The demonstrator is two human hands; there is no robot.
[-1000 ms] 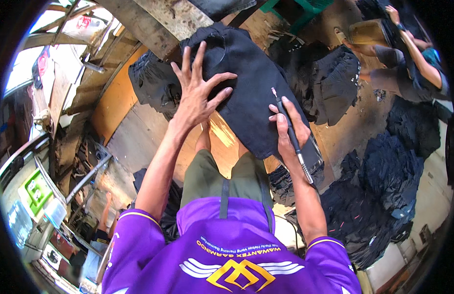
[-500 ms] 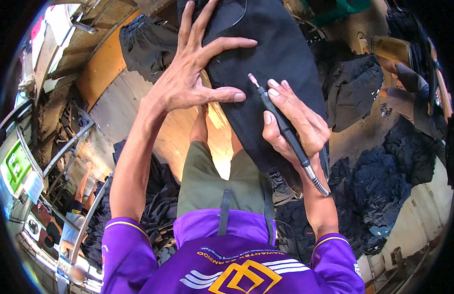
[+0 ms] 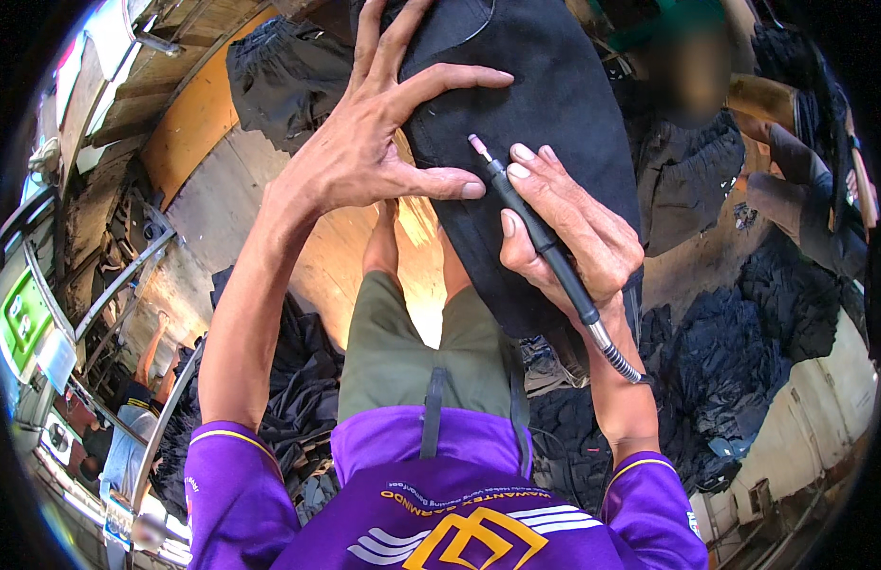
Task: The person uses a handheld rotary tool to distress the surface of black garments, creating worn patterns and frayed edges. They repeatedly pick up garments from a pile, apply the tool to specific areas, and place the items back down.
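Note:
Black denim trousers [image 3: 554, 90] are spread out in front of me, with a curved pale seam near the top. My left hand [image 3: 378, 142] lies on their left edge with thumb and fingers spread wide and nothing gripped. A slim black rotary grinding pen [image 3: 552, 249] is held in my right hand [image 3: 587, 228], fingers wrapped round its barrel. Its small pinkish grinding tip [image 3: 476, 144] points up and left over the cloth, between my left thumb and index finger; whether it touches the fabric I cannot tell. A coiled metal spring sleeve [image 3: 619, 356] runs from its lower end along my right wrist.
Piles of dark garments [image 3: 735, 351] lie at the right, and more dark cloth [image 3: 293, 380] at the left. Folded black trousers [image 3: 286, 81] sit at the upper left. A metal rail [image 3: 127, 280] stands at the left. Other people are at the far right and lower left.
The grinding pen's tip has shifted slightly up and left over the cloth, along with my right hand. My left hand stays spread on the trousers. A person's blurred head now appears at the upper right.

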